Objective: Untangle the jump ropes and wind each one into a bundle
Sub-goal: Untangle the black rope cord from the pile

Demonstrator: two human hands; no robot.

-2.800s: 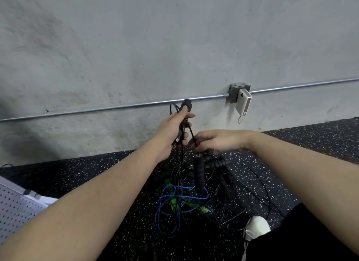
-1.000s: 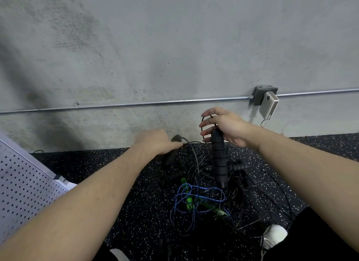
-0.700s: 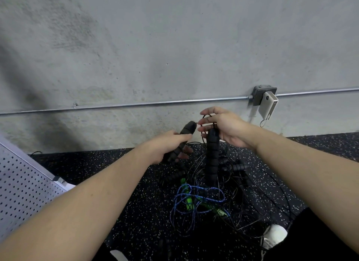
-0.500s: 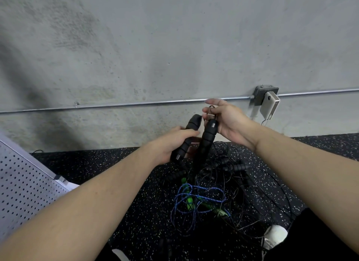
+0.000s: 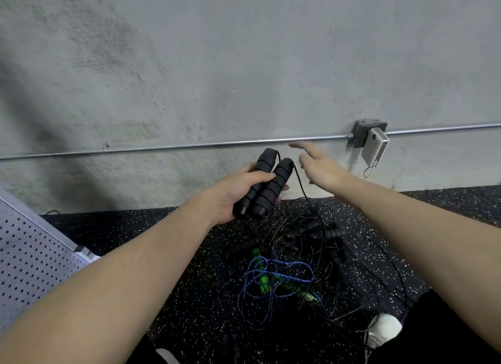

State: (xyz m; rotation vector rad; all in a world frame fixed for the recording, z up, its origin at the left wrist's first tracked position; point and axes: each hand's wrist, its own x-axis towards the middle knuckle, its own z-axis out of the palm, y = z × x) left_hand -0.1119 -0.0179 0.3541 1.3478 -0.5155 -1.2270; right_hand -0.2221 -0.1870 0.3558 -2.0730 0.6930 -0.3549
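My left hand [image 5: 236, 190] grips two black ribbed jump rope handles [image 5: 267, 183] side by side, tilted up toward the wall. A thin black cord [image 5: 299, 183] runs from their tops down into the tangle. My right hand [image 5: 317, 164] hovers just right of the handles, fingers spread and blurred, holding nothing. On the floor below lies a tangled pile of black ropes [image 5: 311, 244] with more black handles [image 5: 329, 233], and a blue rope [image 5: 271, 279] with green handles [image 5: 264, 281].
A concrete wall with a metal conduit [image 5: 189, 146] and a junction box with a hanging white device [image 5: 374, 148] stands behind. A perforated grey panel [image 5: 29, 258] sits at left. My white shoe [image 5: 382, 331] is at lower right on the speckled black floor [image 5: 176, 309].
The right hand brought its handle up beside the left hand's handle. The left hand now grips both, and the right hand has let go and opened.
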